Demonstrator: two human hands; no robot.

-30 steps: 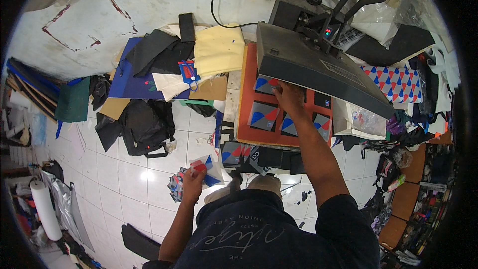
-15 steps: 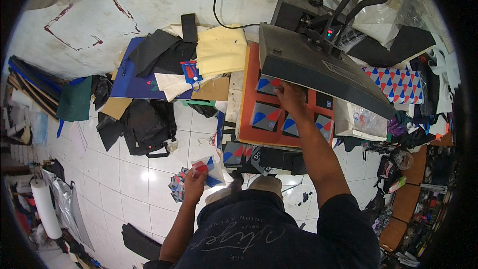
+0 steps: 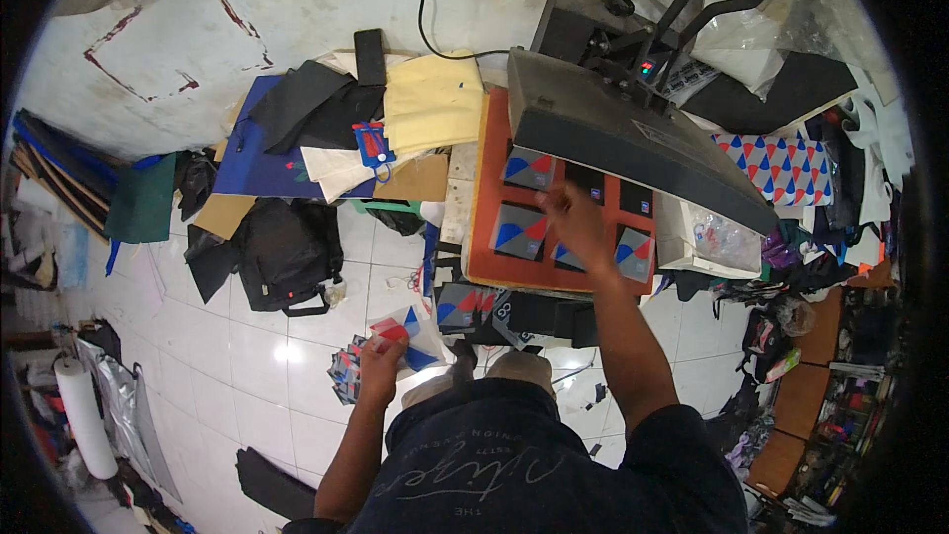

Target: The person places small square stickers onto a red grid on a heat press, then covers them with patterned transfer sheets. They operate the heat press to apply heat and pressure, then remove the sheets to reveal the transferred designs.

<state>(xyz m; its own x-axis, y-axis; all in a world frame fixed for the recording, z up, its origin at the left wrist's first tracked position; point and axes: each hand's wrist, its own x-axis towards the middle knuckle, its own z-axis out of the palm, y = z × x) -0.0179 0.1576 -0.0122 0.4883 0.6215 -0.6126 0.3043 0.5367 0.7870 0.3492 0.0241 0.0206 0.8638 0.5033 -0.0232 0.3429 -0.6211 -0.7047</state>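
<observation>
My left hand (image 3: pixel 380 360) is closed on a few clear transfer films (image 3: pixel 419 338) printed in red, blue and grey, held low in front of my legs. Over the orange-red pad (image 3: pixel 481 255) of a heat press, my right hand (image 3: pixel 578 222) hovers with fingers loosely bent and apart; I see nothing in them. Black pieces lie in rows on the pad. A red, blue and grey film covers the upper left piece (image 3: pixel 529 168) and the lower left piece (image 3: pixel 519 230). The top middle black piece (image 3: pixel 585 179) shows no large print. My hand partly hides the lower middle one.
The press's heavy upper plate (image 3: pixel 633 129) is raised and tilted above the pad. More printed pieces (image 3: pixel 465 307) lie below its front edge. Patterned pieces (image 3: pixel 346 372) are piled beyond my left hand. A black backpack (image 3: pixel 292 252) rests on the tiled floor; yellow cloth (image 3: pixel 432 99) lies left of the press.
My right hand has drawn back from the upper left piece toward me, uncovering the top middle black piece. My left hand still holds the films. The view has shifted slightly.
</observation>
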